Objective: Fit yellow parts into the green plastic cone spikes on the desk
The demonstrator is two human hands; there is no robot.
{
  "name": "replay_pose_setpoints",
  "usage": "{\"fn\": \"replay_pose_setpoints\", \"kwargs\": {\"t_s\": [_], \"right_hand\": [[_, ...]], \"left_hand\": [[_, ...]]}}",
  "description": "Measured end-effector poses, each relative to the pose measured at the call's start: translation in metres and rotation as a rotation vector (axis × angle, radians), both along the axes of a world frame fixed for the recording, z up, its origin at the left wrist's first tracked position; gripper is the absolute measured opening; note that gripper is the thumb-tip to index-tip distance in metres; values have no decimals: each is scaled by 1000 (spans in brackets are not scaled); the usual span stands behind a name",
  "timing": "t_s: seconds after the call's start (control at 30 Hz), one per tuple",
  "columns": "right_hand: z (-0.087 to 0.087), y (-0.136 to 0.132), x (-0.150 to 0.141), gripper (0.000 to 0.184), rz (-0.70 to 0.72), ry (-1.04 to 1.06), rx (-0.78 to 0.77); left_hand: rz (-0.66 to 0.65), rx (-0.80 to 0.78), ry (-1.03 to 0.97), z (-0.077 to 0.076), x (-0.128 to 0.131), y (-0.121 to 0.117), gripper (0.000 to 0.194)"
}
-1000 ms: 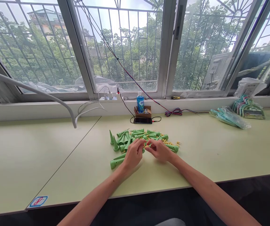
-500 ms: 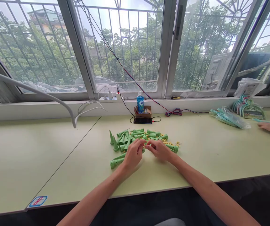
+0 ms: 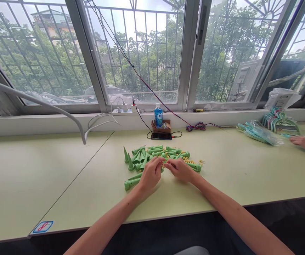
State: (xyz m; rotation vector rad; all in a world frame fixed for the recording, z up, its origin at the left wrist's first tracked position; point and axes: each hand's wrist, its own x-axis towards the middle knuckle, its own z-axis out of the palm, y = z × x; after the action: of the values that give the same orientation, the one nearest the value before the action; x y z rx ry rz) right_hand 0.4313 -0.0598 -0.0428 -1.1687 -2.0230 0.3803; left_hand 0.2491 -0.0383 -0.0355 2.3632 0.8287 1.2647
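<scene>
- Across the back, above the white ledge, you face the barred window point(image 3: 141, 60), with trees outside.
- Below it runs the pale yellow-green table point(image 3: 48, 177), a seam crossing it on your left.
- The green spikes point(image 3: 145, 161) lie on the table in a loose heap in front of you, some behind your hands and some to your left. Two stand point up at the heap's left edge; a thicker-ended one point(image 3: 131, 183) lies nearest you, beside your left wrist.
- On the far right sits a light blue bundle in clear plastic point(image 3: 260, 132), beside a group of pastel hangers point(image 3: 281, 122).
- Your left hand point(image 3: 152, 173) is at the heap's near side, its fingers bent and narrow; you cannot tell what, if anything, they pinch.
- Your right hand point(image 3: 179, 169) faces it, fingertips close to the left's, also bent and narrow; its grip is hidden too.
- Another person's hand point(image 3: 302, 141) is at a light blue strip, far right.
- Behind the heap are a small cardboard box point(image 3: 165, 130), a blue bottle point(image 3: 158, 117) and a dark phone point(image 3: 161, 136).
- Small yellow pieces point(image 3: 189, 162) lie among the spikes, mostly to the right.
</scene>
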Motion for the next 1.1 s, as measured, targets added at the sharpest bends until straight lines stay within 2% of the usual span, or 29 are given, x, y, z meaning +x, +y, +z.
{"fn": "replay_pose_setpoints", "kwargs": {"t_s": [0.1,0.23,0.7,0.87,1.1], "right_hand": [[2,-3,0,20,28,37,-45],[0,-3,1,17,56,46,-33],[-2,2,0,43,24,-2,8],[2,-3,0,20,25,51,-60],[-3,-1,1,17,58,79,-55]], "left_hand": [[10,1,0,-1,0,0,23],[-1,-1,1,-1,-1,0,24],[-13,-13,-1,-1,0,0,22],[17,-13,-1,-1,0,1,22],[-5,-19,-4,0,0,-1,22]]}}
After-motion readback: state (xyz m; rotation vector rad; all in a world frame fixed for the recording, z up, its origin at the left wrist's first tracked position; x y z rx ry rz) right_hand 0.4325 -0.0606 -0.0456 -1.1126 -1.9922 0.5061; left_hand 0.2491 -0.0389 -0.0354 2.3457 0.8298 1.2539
